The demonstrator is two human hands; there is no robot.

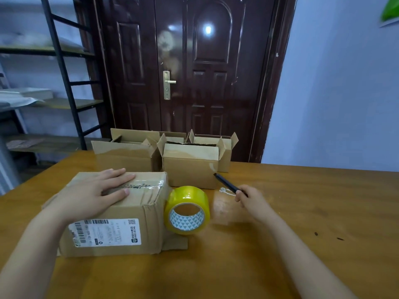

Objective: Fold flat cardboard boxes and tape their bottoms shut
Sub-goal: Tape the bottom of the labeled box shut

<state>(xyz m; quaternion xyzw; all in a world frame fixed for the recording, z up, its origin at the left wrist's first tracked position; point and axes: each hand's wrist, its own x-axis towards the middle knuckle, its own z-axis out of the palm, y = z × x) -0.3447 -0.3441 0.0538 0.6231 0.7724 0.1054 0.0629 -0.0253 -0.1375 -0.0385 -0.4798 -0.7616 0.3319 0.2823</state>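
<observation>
Box (112, 212) sits lower left of frame on the wooden table (302, 212), taped seam up, shipping label facing camera; left hand (97, 190) lies flat on top, fingers straight, pressing, not gripping; right hand (252, 201) right of centre pinches a black pen-like cutter (228, 184); yellow tape roll (187, 210) stands on edge touching the box's right side; likely light, corrugated, creased at corners, so walls will buckle; hold by opposite side faces, not flaps; tape film glossy, slick; finished open-top boxes (190, 165) stand in a cluster at centre, behind.
</observation>
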